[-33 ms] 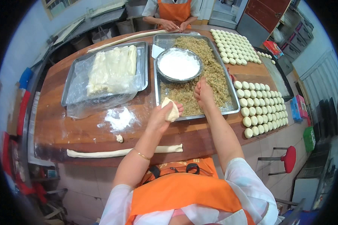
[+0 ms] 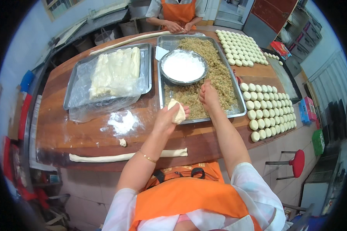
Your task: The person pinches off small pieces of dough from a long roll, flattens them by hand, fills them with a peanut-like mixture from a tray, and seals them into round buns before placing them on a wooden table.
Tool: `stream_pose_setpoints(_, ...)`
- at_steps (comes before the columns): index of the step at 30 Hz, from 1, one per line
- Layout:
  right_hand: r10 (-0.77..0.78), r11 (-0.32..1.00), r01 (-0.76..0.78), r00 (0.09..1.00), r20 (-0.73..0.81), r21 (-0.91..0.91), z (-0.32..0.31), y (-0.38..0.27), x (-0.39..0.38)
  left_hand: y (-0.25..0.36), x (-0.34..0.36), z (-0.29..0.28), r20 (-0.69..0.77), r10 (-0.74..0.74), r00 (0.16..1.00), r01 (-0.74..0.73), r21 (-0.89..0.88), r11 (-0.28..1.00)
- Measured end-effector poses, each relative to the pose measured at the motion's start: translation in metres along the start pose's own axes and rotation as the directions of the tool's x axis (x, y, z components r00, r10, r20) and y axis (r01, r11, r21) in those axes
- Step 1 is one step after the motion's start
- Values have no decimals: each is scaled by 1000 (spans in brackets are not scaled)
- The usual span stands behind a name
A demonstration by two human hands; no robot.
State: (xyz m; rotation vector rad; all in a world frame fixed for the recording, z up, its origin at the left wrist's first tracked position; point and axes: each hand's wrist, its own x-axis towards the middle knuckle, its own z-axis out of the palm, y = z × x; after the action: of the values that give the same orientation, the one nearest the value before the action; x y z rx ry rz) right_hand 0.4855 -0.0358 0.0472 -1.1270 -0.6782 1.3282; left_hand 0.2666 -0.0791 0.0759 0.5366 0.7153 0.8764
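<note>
A flattened piece of pale dough (image 2: 178, 113) rests in my left hand (image 2: 165, 120), held between thumb and fingers at the near edge of a metal tray (image 2: 241, 111). My right hand (image 2: 209, 96) is closed like a fist over the crumbly brown-green filling (image 2: 225, 90) in that tray; whatever its fingers may hold is hidden. A metal bowl of white powder (image 2: 184, 67) sits in the filling, just beyond my hands. Under my left forearm a long dough rope (image 2: 100, 158) lies along the table's front edge, with a small dough lump (image 2: 122, 142) behind it.
To the left stands a tray (image 2: 147, 82) of dough slabs (image 2: 113, 73) under plastic film. Scattered flour (image 2: 123, 122) marks the wooden table (image 2: 65, 133). Rows of round dough cakes (image 2: 268, 111) fill the right side, more farther back. Across the table, a person in an orange apron (image 2: 179, 13) works beside another dough rope (image 2: 131, 40).
My left hand and its dough piece have shifted very slightly to the right. My right hand stays closed over the filling.
</note>
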Motion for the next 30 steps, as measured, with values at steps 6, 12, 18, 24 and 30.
stream_pose_setpoints(6, -403, 841, 445, 895, 192, -307, 17, -1, -20, -18, 64, 2, -72, 37, 997, -29, 105, 994)
stream_pose_setpoints(12, -699, -48, 681, 500, 512, -730, 20, -1, -55, -12, 65, 43, -152, 10, 988, -35, -161, 986)
stream_pose_setpoints(18, -544, 531, 614, 775, 321, -583, 21, -18, -64, -15, 57, 31, -134, 81, 988, -88, -53, 995)
stream_pose_setpoints(24, -713, 347, 729, 614, 339, -590, 42, 4, -68, -18, 47, 22, -116, 261, 958, -242, 157, 958)
stream_pose_setpoints(30, -683, 375, 698, 653, 327, -610, 53, -6, -70, 1, 18, 36, -188, 242, 952, -199, 220, 955)
